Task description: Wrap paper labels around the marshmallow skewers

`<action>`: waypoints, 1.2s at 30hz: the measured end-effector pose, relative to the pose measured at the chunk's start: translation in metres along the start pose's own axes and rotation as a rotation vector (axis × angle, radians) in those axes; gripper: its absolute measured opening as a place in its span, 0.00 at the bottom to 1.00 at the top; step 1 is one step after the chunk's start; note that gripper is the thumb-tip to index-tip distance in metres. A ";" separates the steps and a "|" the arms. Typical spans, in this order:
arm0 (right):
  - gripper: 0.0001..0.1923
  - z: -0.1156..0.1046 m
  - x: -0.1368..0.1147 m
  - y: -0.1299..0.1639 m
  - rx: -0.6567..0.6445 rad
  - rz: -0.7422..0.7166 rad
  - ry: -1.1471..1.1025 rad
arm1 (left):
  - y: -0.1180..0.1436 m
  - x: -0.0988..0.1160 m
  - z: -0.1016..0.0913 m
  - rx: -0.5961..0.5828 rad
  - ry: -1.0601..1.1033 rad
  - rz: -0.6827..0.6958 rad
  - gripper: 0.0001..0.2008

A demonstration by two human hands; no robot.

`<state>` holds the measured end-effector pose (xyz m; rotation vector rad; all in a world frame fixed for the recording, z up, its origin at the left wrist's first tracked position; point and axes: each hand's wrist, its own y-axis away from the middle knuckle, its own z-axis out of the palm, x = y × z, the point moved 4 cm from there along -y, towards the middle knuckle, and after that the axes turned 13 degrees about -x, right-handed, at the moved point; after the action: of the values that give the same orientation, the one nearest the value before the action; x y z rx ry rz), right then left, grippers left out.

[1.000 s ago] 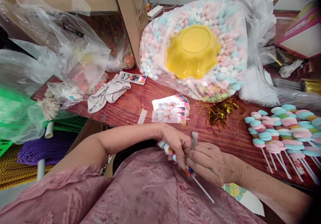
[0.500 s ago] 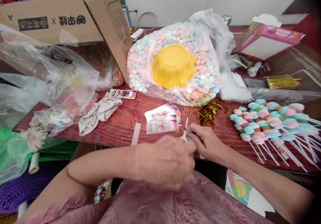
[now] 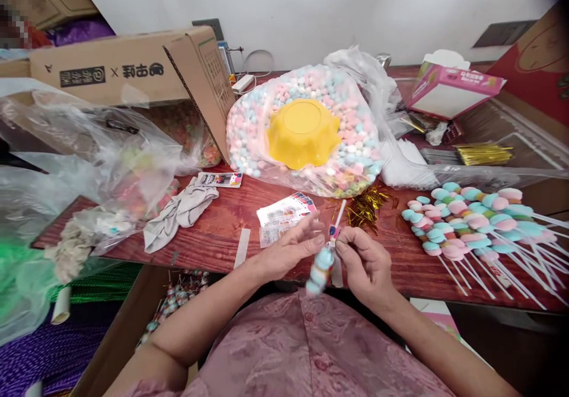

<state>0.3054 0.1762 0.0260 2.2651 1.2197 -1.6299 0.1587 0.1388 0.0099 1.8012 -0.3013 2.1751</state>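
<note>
Between my hands hangs a wrapped marshmallow skewer (image 3: 320,269), its blue, white and brown candy pointing down and its white stick up. My right hand (image 3: 367,263) pinches it at the gathered neck of the wrapper. Fingers stretched out, my left hand (image 3: 296,246) is just left of the stick; whether it touches the wrapper I cannot tell. Beyond the left fingers lie fanned printed bags (image 3: 278,219). A bunch of gold twist ties (image 3: 368,207) lies behind my right hand. Unwrapped marshmallow skewers (image 3: 471,222) are piled at the right.
A large bag of marshmallows (image 3: 249,118) with a yellow bowl (image 3: 304,133) upside down on it stands at the back. On the left are a cardboard box (image 3: 124,71), plastic bags and a grey cloth (image 3: 180,216). A pink carton (image 3: 453,89) is back right.
My left hand has moved away from my right and opened its fingers. The wrapped skewer, mostly hidden before, now shows below my right hand. The view has tilted up slightly.
</note>
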 end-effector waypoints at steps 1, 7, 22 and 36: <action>0.08 0.000 -0.002 0.000 0.034 -0.081 0.082 | 0.002 -0.007 0.005 -0.086 0.131 -0.064 0.29; 0.06 0.013 0.010 -0.005 0.026 -0.057 0.091 | 0.008 -0.002 0.005 -0.140 -0.294 0.021 0.14; 0.15 0.099 0.008 0.014 -0.482 0.736 -1.501 | 0.094 0.012 -0.021 0.223 -1.334 0.323 0.18; 0.11 0.038 0.026 0.033 -0.113 0.369 -0.469 | 0.022 0.003 -0.023 -0.065 -1.753 -0.363 0.17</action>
<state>0.3013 0.1493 -0.0237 1.7601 0.7131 -1.7472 0.1293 0.1264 0.0094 2.8211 -0.2950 -0.0936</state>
